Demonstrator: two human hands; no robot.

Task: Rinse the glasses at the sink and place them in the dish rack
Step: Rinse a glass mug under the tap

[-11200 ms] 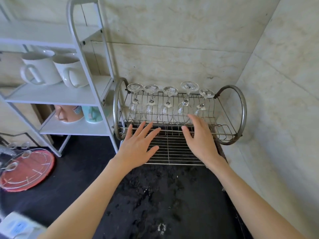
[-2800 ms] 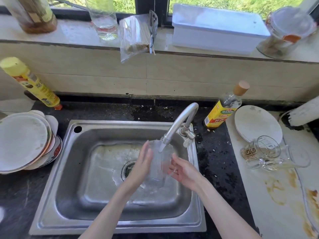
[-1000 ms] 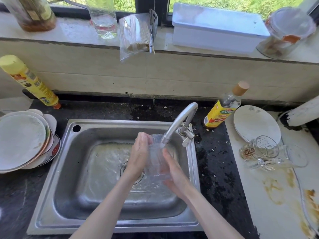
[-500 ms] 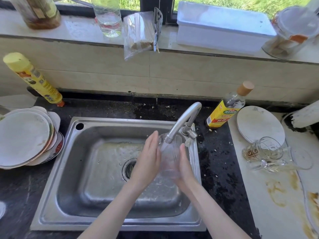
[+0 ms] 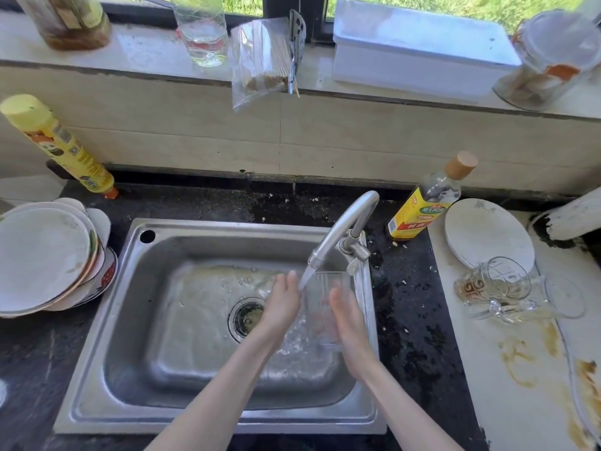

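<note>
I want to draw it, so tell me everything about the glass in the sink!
The glass is a clear, ribbed tumbler, held about upright over the steel sink. The left hand and right hand press flat against its sides. Water from the faucet runs into its open top and splashes below.

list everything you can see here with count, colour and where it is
sink: 1, steel, centre
faucet: 1, steel, sink's right rim, running
glass: 1, clear, under faucet, between the hands
glass mugs: 2 or so, clear, lying on right counter
round plate: 1, white, right counter
oil bottle: 1, yellow label, behind faucet
spray can: 1, yellow, back left
plate stack: 1, white, left counter
white box: 1, windowsill
left hand: 1, flat against glass
right hand: 1, flat against glass
</note>
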